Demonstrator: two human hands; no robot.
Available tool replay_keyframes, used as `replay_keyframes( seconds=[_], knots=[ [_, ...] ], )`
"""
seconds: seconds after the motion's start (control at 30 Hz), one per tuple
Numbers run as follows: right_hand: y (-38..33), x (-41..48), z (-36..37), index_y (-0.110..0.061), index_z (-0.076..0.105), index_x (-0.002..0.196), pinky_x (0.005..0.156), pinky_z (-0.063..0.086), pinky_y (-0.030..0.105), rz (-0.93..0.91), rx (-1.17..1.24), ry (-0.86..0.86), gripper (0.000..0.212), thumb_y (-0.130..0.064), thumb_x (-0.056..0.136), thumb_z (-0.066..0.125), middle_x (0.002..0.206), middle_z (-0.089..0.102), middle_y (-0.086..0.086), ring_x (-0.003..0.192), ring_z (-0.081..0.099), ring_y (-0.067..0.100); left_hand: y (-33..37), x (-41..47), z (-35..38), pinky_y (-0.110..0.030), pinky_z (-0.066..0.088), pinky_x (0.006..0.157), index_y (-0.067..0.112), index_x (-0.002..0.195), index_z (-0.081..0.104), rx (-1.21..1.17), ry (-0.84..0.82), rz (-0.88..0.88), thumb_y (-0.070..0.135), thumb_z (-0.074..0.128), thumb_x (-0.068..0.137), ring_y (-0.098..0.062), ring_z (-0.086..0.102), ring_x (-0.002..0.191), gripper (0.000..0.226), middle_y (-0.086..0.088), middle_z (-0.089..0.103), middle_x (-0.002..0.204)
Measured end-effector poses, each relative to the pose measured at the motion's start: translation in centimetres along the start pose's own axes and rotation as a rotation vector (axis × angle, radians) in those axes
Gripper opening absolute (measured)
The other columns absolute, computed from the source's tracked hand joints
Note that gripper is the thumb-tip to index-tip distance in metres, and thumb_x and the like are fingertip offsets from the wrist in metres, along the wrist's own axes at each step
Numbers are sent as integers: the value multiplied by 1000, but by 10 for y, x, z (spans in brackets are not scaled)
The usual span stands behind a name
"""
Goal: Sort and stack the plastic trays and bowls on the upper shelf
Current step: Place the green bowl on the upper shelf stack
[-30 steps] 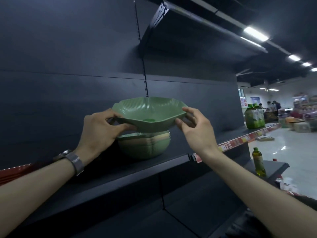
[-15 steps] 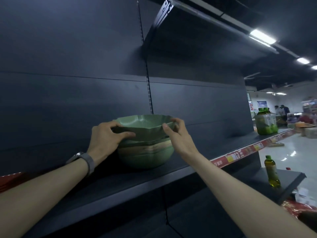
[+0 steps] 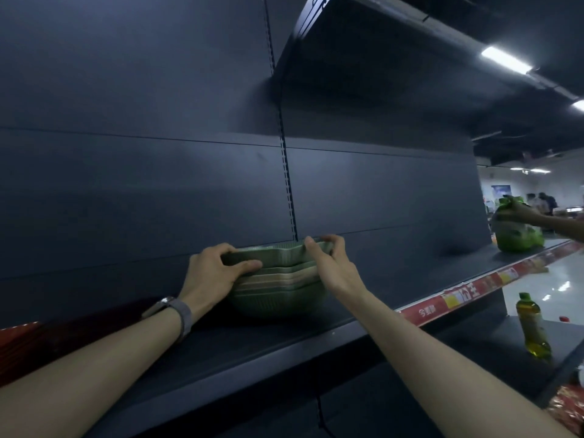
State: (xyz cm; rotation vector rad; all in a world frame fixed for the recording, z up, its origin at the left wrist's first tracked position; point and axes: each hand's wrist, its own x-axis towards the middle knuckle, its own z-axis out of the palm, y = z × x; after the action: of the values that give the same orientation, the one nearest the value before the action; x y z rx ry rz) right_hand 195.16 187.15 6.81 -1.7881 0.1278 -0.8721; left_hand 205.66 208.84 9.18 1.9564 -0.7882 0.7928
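A stack of green ribbed plastic bowls (image 3: 278, 292) stands on the dark upper shelf (image 3: 284, 346), against the back panel. The top green bowl (image 3: 278, 254) sits nested in the stack. My left hand (image 3: 215, 273) grips its left rim, thumb laid across the front. My right hand (image 3: 331, 267) grips the right rim, fingers curled over the edge. The inside of the bowls is hidden from this low angle.
Far right on the same shelf stand green bottles (image 3: 518, 235), with another person's hand (image 3: 521, 213) on them. A yellow-green drink bottle (image 3: 532, 327) stands on a lower shelf at right. A shelf overhangs above. Red price strips (image 3: 458, 298) line the shelf edge.
The top bowl has come down from above the stack and now sits nested in it. Both hands followed it down and still hold its rim. Another person's hand appeared at the far bottles.
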Motion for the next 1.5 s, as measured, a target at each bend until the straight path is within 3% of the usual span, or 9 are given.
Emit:
replay_keyframes(
  seconds=[0.27, 0.47, 0.7, 0.83, 0.93, 1.03, 1.2, 1.37, 1.5],
  knots=[
    [10, 2, 10, -32, 40, 140, 91, 37, 35, 10, 49, 23, 52, -65, 101, 52, 126, 52, 6, 108, 50, 26, -5, -10, 4, -2, 42, 61, 26, 96, 73, 4, -87, -30, 59, 74, 88, 4, 64, 85, 34, 13, 74, 93],
    [14, -1, 12, -28, 38, 145, 93, 38, 36, 6, 55, 11, 58, -60, 101, 57, 144, 54, 9, 115, 52, 26, -5, -17, 6, 4, 38, 64, 28, 101, 76, -27, -115, -73, 57, 69, 93, 13, 55, 82, 31, 16, 71, 97],
    [26, -1, 14, -30, 22, 164, 119, 36, 43, -46, -27, -2, 88, -72, 95, 57, 167, 37, 8, 150, 40, 32, 2, -22, 10, -5, 39, 68, 26, 120, 68, -38, -133, -149, 64, 72, 87, -9, 64, 99, 50, 8, 70, 111],
    [27, 0, 18, -29, 21, 165, 125, 32, 51, -54, -54, 1, 93, -77, 92, 55, 167, 38, 9, 153, 36, 32, 5, -22, 12, -10, 41, 70, 23, 125, 65, -14, -142, -167, 63, 73, 87, -12, 63, 104, 56, 6, 69, 115],
    [25, -4, 18, -28, 22, 165, 124, 33, 50, -62, -71, 22, 88, -72, 96, 55, 165, 41, 8, 153, 37, 31, 4, -25, 10, -21, 46, 87, 24, 134, 62, 1, -151, -184, 67, 70, 87, -19, 62, 119, 64, 2, 67, 127],
    [22, -15, 17, -28, 31, 162, 120, 39, 49, -69, -69, 67, 76, -62, 99, 59, 160, 46, 7, 146, 45, 30, 6, -33, 5, -24, 42, 97, 24, 143, 58, -23, -150, -201, 59, 72, 90, -20, 58, 127, 64, 0, 64, 136],
    [13, -42, 22, -18, 59, 135, 93, 47, 34, -126, -81, 191, 34, -27, 103, 61, 140, 54, 7, 110, 57, 19, 20, -52, -14, -24, 42, 104, 23, 143, 61, -57, -145, -202, 38, 79, 91, -15, 57, 130, 58, 1, 64, 137],
    [3, -76, 33, -19, 68, 127, 73, 42, 7, -141, -45, 145, 24, -24, 105, 60, 112, 68, -8, 103, 63, 9, 36, -82, -39, -34, 57, 101, 31, 108, 79, -93, -133, -144, 28, 76, 90, -9, 73, 100, 19, 9, 79, 99],
    [-9, -114, 47, -21, 72, 124, 77, 40, 3, -193, -53, 85, 24, -24, 103, 61, 108, 71, -12, 104, 66, 5, 44, -114, -62, -37, 61, 96, 34, 105, 80, -129, -162, -98, 29, 72, 86, 0, 75, 90, 21, 12, 81, 88]
  ],
)
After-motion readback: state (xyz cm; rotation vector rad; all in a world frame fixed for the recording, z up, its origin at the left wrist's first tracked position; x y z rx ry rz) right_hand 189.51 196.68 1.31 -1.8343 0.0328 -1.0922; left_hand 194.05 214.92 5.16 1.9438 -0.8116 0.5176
